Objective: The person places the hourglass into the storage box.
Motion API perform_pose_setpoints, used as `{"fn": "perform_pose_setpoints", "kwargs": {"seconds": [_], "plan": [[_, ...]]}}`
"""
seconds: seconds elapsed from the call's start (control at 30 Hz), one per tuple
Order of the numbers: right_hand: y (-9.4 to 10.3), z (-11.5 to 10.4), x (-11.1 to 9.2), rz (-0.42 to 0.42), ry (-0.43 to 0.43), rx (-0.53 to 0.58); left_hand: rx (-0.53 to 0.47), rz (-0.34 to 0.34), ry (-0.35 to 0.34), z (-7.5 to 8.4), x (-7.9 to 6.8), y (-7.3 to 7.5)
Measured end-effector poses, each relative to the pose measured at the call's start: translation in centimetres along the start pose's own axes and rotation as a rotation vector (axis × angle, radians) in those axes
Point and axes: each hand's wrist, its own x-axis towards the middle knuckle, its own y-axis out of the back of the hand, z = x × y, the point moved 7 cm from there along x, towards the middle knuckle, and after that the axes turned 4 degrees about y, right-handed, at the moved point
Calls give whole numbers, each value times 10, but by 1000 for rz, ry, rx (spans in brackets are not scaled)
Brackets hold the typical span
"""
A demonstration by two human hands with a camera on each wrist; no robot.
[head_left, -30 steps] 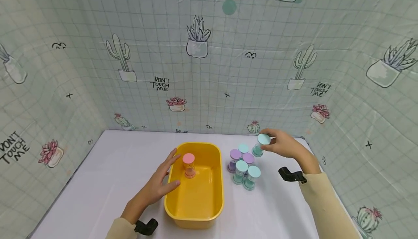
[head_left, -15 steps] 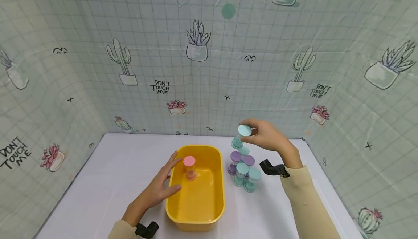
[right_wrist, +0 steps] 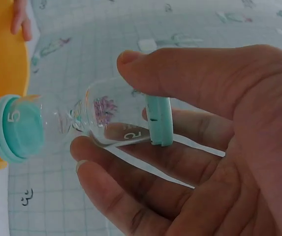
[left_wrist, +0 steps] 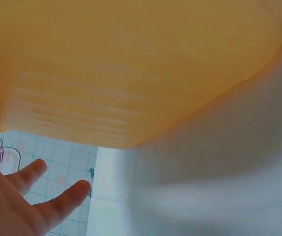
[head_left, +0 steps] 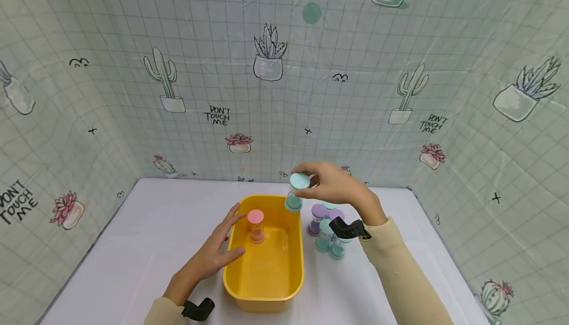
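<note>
Right hand (head_left: pixel 332 184) around teal hourglass (head_left: pixel 294 197)

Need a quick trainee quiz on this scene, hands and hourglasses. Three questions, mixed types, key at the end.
1. Which hand holds a teal-capped hourglass?
2. True or false: the pink-capped hourglass stands inside the yellow tub.
3. Where are the purple-capped hourglasses?
a) inside the yellow tub
b) held up in the air
c) on the table, beside the yellow tub

Key: 1. The right hand. 2. True. 3. c.
</note>
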Motion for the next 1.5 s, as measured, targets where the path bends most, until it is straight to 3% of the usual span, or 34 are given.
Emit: {"fn": "perform_pose_setpoints", "kwargs": {"seconds": [0.33, 0.77, 1.2, 1.5], "plan": [[-36, -7, 20, -185, 16, -112, -5, -15, 19, -1, 0, -2], [-67, 4, 52, -345, -25, -237, 15, -11, 34, 0, 4, 4], [-106, 28, 63, -412, -190, -253, -3, -28, 9, -2, 2, 2], [-115, 35, 66, -411, -201, -291, -17, -29, 12, -3, 1, 2]]}}
